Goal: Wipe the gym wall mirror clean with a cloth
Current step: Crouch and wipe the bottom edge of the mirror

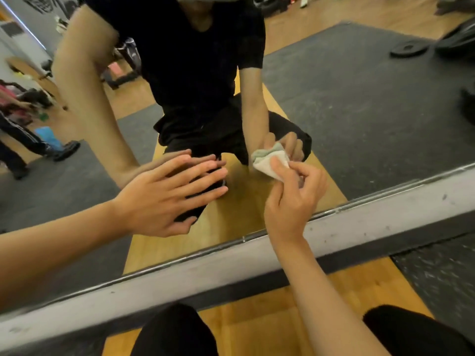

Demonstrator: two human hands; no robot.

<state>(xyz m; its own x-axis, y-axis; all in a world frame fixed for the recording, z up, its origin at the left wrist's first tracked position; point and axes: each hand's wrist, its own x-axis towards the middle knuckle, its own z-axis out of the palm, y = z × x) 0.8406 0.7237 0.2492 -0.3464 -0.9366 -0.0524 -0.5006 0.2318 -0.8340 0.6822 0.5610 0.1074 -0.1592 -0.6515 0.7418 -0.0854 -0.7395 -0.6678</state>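
Cloth: a small folded cloth [267, 164], off-white with a pale grey-green fold. It sits low on the glass and meets its own reflection there.
Mirror: the wall mirror [359, 119] fills the upper part of the view, and the cloth is on its lower part, a little above the bottom edge.
Right hand: the right hand [293, 201] reaches up from below. Its thumb and curled fingers pinch the cloth at the near corner and hold it to the glass.
Left hand: the left hand [164, 199] comes in from the left of the cloth and holds nothing. Its fingers are straight and spread, and the fingertips meet their reflection, at or just off the glass.
Ledge: a scuffed grey ledge [359, 227] runs slantwise under the mirror's bottom edge, with the right forearm crossing over it.
Floor: a strip of wooden floor [257, 319] lies below the ledge, with a black speckled mat [437, 276] to its right.
Knees: two knees [174, 332] in black cloth show at the bottom edge, either side of the right forearm.
Reflection: a crouching figure in a black shirt, dark mats, and a weight plate [408, 48] lying flat at the upper right.
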